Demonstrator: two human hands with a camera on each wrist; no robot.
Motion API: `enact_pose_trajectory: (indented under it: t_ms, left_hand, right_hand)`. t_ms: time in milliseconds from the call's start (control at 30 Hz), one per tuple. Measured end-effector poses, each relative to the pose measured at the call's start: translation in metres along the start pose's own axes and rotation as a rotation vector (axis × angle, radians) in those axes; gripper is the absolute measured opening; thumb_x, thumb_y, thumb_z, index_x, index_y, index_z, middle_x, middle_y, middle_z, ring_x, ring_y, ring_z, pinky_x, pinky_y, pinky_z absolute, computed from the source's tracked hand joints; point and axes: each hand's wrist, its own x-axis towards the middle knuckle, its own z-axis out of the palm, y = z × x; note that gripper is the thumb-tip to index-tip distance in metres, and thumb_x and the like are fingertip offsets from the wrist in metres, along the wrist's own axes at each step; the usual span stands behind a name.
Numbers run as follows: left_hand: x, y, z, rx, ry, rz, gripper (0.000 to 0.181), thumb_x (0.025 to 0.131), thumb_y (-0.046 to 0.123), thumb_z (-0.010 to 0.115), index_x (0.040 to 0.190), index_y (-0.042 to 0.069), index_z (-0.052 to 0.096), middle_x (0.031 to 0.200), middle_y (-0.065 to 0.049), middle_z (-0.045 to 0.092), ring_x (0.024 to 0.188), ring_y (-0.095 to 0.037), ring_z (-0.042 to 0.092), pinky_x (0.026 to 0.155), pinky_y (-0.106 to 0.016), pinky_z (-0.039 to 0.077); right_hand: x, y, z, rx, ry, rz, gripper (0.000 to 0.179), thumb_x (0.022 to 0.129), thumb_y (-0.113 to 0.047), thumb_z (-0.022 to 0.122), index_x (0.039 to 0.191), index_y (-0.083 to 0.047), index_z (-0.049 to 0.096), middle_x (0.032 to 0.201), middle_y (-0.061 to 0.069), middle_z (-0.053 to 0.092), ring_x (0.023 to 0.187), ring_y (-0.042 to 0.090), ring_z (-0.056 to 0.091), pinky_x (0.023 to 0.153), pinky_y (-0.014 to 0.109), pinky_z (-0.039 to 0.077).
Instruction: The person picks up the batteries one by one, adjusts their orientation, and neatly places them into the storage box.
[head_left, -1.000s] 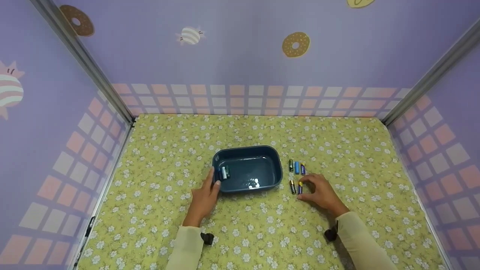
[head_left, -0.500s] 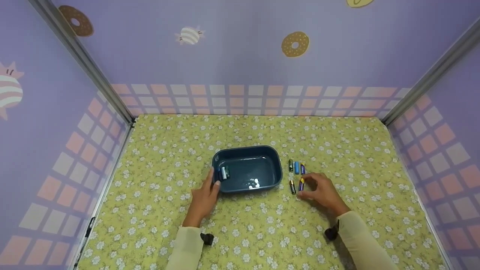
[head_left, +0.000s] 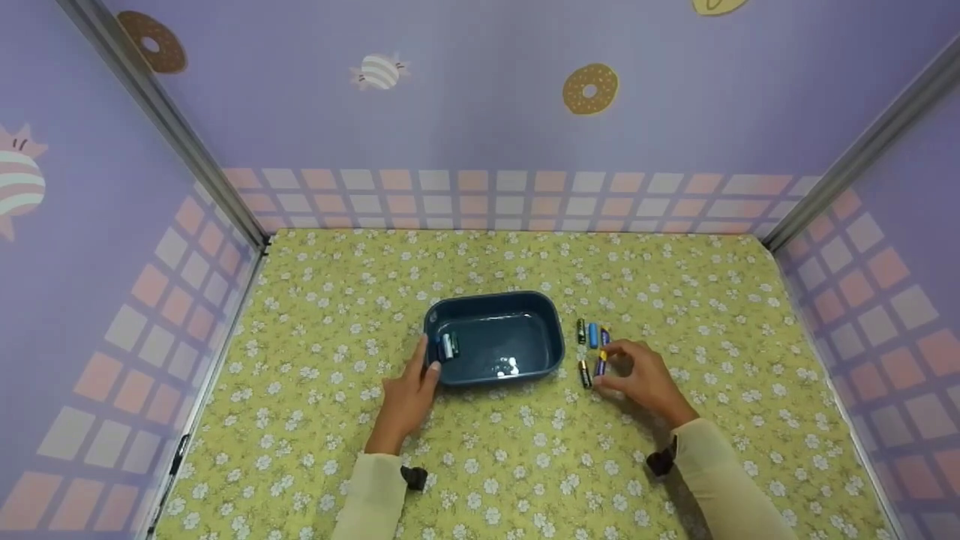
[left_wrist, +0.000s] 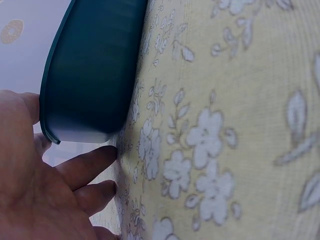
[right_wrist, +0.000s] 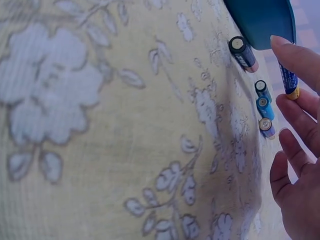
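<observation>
A dark blue plastic basin [head_left: 495,341] sits mid-table. My left hand [head_left: 405,401] holds its left rim near the front corner, thumb at the rim; in the left wrist view the other fingers [left_wrist: 92,167] reach down beside its wall. My right hand [head_left: 646,381] pinches a blue battery with a yellow end [right_wrist: 288,80] between thumb and forefinger, tilted. Close by lies a black battery [head_left: 585,373]. Behind it are a dark green battery [head_left: 581,331], a light blue battery [head_left: 593,335] and another blue-and-yellow battery [head_left: 605,335], partly hidden by my fingers.
Inside the basin, at its left end, lie a few batteries [head_left: 448,345]. A yellow floral cloth [head_left: 510,472] covers the table. Purple patterned walls [head_left: 480,112] with metal corner posts [head_left: 172,120] enclose the back and both sides.
My right hand has tilted the blue-and-yellow battery and shifted slightly up and to the left with it. The left hand and the basin have stayed in place.
</observation>
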Motion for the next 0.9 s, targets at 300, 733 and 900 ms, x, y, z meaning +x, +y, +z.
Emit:
enact_pose_trajectory:
  t_ms: [300, 733, 900]
  left_hand:
    - [0.000, -0.001, 0.001, 0.008, 0.008, -0.008, 0.066, 0.105, 0.067, 0.029, 0.161, 0.050, -0.002, 0.170, -0.005, 0.024, 0.149, -0.048, 0.034, 0.119, -0.074, -0.010]
    - [-0.001, 0.001, 0.000, -0.001, 0.000, -0.019, 0.066, 0.105, 0.067, 0.030, 0.161, 0.052, -0.002, 0.168, -0.005, 0.028, 0.152, -0.045, 0.027, 0.119, -0.072, -0.009]
    - [-0.001, 0.000, 0.001, 0.003, 0.004, -0.017, 0.067, 0.105, 0.068, 0.029, 0.161, 0.050, -0.002, 0.168, -0.005, 0.027, 0.151, -0.046, 0.029, 0.119, -0.074, -0.007]
  right_hand:
    - [0.007, -0.007, -0.001, 0.005, 0.002, -0.025, 0.058, 0.082, -0.047, 0.085, 0.130, -0.022, 0.067, 0.127, 0.005, 0.063, 0.113, 0.028, 0.064, 0.089, 0.054, 0.056]
    - [0.015, -0.025, 0.001, 0.020, 0.018, -0.093, 0.063, 0.082, -0.048, 0.084, 0.134, -0.017, 0.065, 0.129, 0.003, 0.063, 0.115, 0.032, 0.060, 0.090, 0.053, 0.051]
    - [0.021, -0.033, 0.000, 0.038, 0.013, -0.078, 0.062, 0.083, -0.045, 0.085, 0.134, -0.016, 0.066, 0.128, 0.002, 0.063, 0.115, 0.033, 0.059, 0.092, 0.053, 0.050]
